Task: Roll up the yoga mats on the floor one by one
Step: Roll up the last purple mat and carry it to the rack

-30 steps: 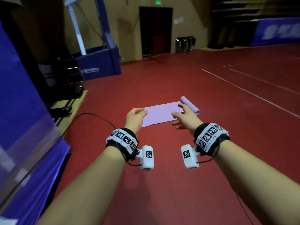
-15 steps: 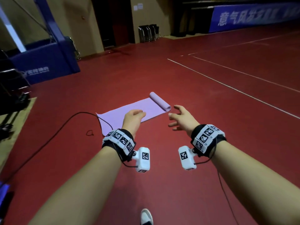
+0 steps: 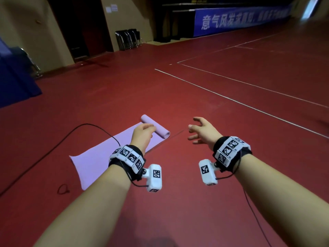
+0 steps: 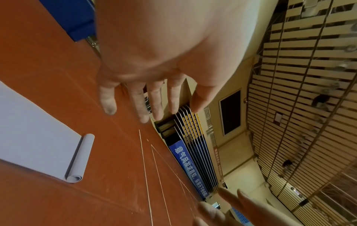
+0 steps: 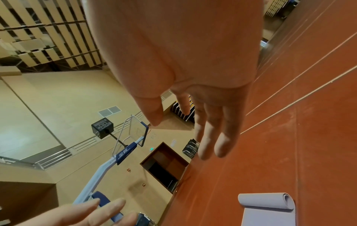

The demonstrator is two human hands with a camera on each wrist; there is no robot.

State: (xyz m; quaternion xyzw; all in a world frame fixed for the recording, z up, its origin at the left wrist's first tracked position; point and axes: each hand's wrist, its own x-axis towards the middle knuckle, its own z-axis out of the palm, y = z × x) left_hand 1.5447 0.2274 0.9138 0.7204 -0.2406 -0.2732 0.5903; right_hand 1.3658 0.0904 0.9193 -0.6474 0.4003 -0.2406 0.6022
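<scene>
A lilac yoga mat (image 3: 99,157) lies flat on the red floor, its far end curled into a small roll (image 3: 156,126). The left wrist view shows the same mat (image 4: 32,137) with its roll (image 4: 80,157), and it appears again low in the right wrist view (image 5: 268,214). My left hand (image 3: 142,134) hangs in the air above the mat near the roll, fingers relaxed and holding nothing. To the right of the mat my right hand (image 3: 201,129) is held over bare floor with its fingers spread (image 5: 210,134).
A black cable (image 3: 53,150) snakes over the floor left of the mat and ends in a small loop (image 3: 63,189). White court lines (image 3: 231,98) cross the floor on the right. Stacked chairs (image 3: 127,39) and a blue banner (image 3: 240,20) line the far wall.
The view has swung right and come closer to the mat. Both hands stay raised and hold nothing; the right hand now lies off the mat, to its right.
</scene>
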